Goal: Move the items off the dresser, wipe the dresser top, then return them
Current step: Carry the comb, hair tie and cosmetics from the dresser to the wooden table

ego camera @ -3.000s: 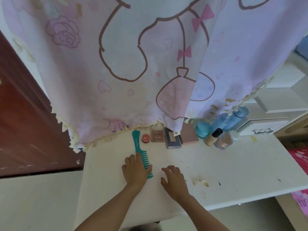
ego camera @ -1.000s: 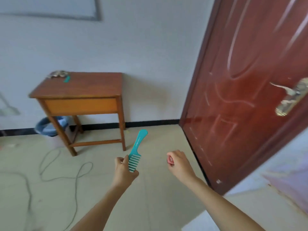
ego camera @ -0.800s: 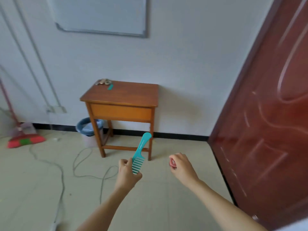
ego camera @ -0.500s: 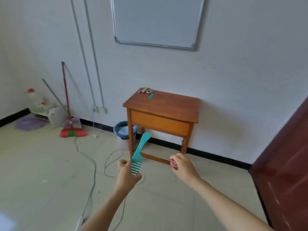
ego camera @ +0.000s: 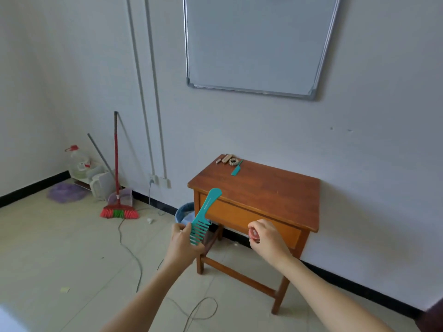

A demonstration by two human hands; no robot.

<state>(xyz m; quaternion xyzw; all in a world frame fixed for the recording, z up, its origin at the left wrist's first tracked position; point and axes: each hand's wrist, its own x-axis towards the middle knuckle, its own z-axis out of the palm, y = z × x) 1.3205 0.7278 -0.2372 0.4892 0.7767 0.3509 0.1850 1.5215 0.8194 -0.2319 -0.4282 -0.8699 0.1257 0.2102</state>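
A brown tabletop [ego camera: 263,190] stands by the wall. The left hand [ego camera: 182,245] grips a green comb [ego camera: 203,216] by its teeth, its writing too small to read. The right hand [ego camera: 268,240] holds a little red tin [ego camera: 253,233].

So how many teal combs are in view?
2. One wide-toothed comb is gripped in the left hand; a slimmer comb lies at the back of the wooden table.

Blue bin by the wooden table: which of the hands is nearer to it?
Left. The left hand, gripping the teal comb, is in front of the blue bin; the right hand is off toward the drawer.
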